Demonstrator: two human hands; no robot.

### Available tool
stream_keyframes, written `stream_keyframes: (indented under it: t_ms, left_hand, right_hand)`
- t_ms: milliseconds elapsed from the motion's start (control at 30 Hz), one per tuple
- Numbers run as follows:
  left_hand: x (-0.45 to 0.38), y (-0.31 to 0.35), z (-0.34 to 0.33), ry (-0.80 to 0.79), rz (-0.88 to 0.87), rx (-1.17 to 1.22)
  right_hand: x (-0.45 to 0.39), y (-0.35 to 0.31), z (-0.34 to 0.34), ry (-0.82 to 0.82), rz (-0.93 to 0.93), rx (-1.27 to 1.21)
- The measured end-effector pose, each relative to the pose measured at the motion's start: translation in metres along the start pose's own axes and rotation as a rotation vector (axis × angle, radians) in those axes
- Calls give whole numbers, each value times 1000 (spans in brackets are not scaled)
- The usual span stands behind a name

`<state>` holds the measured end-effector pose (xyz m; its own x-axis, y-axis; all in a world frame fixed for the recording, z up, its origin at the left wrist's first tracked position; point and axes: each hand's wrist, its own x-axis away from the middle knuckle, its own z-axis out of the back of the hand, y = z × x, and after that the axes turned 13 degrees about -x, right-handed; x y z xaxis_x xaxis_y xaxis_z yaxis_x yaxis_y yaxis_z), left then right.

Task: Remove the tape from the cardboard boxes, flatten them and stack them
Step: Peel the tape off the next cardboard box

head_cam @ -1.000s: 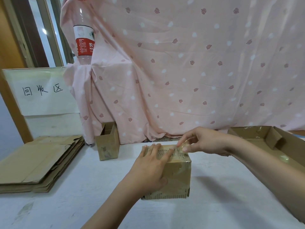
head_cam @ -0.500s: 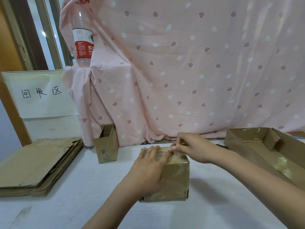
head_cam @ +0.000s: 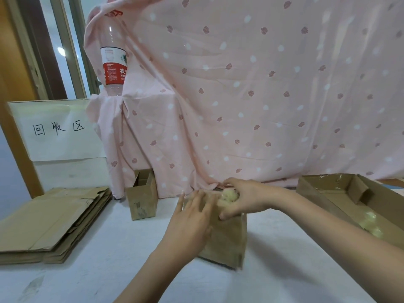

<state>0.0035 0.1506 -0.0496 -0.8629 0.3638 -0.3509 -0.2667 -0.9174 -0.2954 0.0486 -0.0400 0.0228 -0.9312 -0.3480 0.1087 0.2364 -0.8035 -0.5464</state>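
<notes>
Centre frame: left hand (head_cam: 192, 221) flat on small box (head_cam: 227, 241), right hand (head_cam: 238, 197) clutching wadded tape (head_cam: 229, 196); flattened stack (head_cam: 50, 221) lower left, two boxes unflattened.

The left hand (head_cam: 192, 217) hides the box's (head_cam: 227, 241) blurred top.

I see bare table (head_cam: 105, 265) open in front of and left of the box (head_cam: 227, 243) under both hands. The flat stack (head_cam: 50, 224) blocks the far left, a small open box (head_cam: 143, 202) stands between them, the tray (head_cam: 323, 200) closes off the right, and the curtain (head_cam: 240, 95) walls the back.
</notes>
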Motion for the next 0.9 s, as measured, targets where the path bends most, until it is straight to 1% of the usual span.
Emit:
stream_keyframes:
  t_ms: [67, 100, 133, 200, 233, 267, 333, 367, 467, 500, 533, 567, 600, 633, 667, 700, 733, 800, 900]
  left_hand:
    - [0, 5, 3, 113, 55, 24]
    - [1, 9, 5, 193, 75, 46]
    - [1, 14, 8, 240, 84, 60]
    - [5, 23, 17, 175, 60, 81]
    - [5, 25, 20, 163, 54, 31]
    - [4, 25, 18, 147, 37, -47]
    - [1, 23, 20, 70, 15, -176]
    - [0, 21, 19, 62, 14, -198]
    - [-2, 13, 22, 110, -37, -209]
    - [-2, 9, 26, 111, -65, -187]
    - [-1, 4, 31, 95, -99, -172]
    - [-3, -2, 33, 38, -130, -140]
    - [-5, -9, 35, -38, -160, -116]
    - [-8, -14, 40, -106, -193, -94]
    - [-11, -18, 45, -166, -223, -63]
    - [-15, -23, 47, -229, -245, -14]
    - [-17, -26, 49, -291, -261, 32]
    - [-17, -29, 54, -380, -287, 90]
    - [-12, -27, 54, -546, -291, 94]
  right_hand:
    - [0, -1, -3, 67, -99, -171]
    - [0, 0, -6, 63, -129, -281]
    - [1, 1, -8, 37, -157, -407]
    - [8, 0, -10, -60, -209, -705]
    - [13, -2, -11, -106, -234, -829]
    - [18, -4, -11, -136, -256, -920]
    - [25, -7, -11, -150, -304, -997]
    - [26, -6, -12, -158, -329, -1001]
    - [29, -1, -14, -204, -386, -920]
    - [29, -1, -14, -159, -390, -847]
    - [30, -2, -13, -63, -343, -721]
    - [29, -1, -13, 66, -240, -560]
    - [29, 0, -14, 188, -83, -404]
    - [28, 1, -15, 267, 101, -303]
    - [29, 1, -16, 290, 246, -256]
    - [30, 1, -17, 285, 338, -228]
    - [31, 1, -18, 261, 378, -209]
    - [32, 3, -23, 204, 366, -188]
    - [29, 10, -32, 161, 348, -100]
